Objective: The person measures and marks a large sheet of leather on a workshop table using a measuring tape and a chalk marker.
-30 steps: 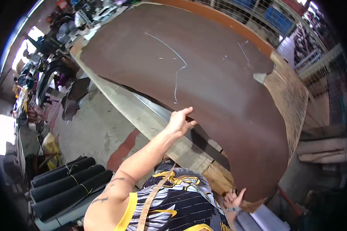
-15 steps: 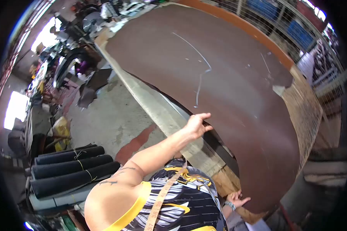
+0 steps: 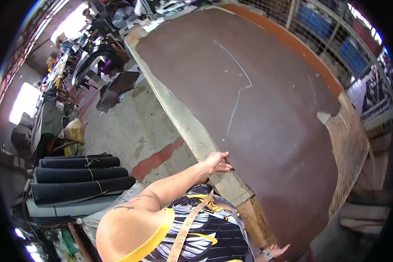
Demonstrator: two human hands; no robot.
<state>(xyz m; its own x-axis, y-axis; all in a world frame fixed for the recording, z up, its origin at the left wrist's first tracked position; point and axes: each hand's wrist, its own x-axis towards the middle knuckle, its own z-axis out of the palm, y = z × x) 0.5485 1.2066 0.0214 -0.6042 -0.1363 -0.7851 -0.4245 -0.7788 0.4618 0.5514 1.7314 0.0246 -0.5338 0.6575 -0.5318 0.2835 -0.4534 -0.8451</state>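
Note:
A large brown leather-like sheet [image 3: 275, 122] covers most of a wooden table, with a thin white line drawn on it. Near the sheet's left edge, my left hand [image 3: 218, 162] rests with its thumb and fingers apart, at the table's pale border [image 3: 196, 135]. My right hand [image 3: 278, 250], a watch on its wrist, is at the sheet's lower edge with its visible fingers stretched out. Part of that hand is hidden. A measuring tape [image 3: 185, 227] hangs over my patterned shirt.
Dark rolls [image 3: 83, 187] tied with string lie at the lower left. Dark scraps [image 3: 115, 91] are on the concrete floor [image 3: 139, 118]. Wire-mesh shelving with blue containers [image 3: 353, 56] stands at the upper right. An orange-brown sheet [image 3: 292, 43] shows along the far edge.
The sheet's near-left edge, raised before with a gap beneath, now lies lower against the table. Both hands appear lower in the view, and my left hand's fingers have spread.

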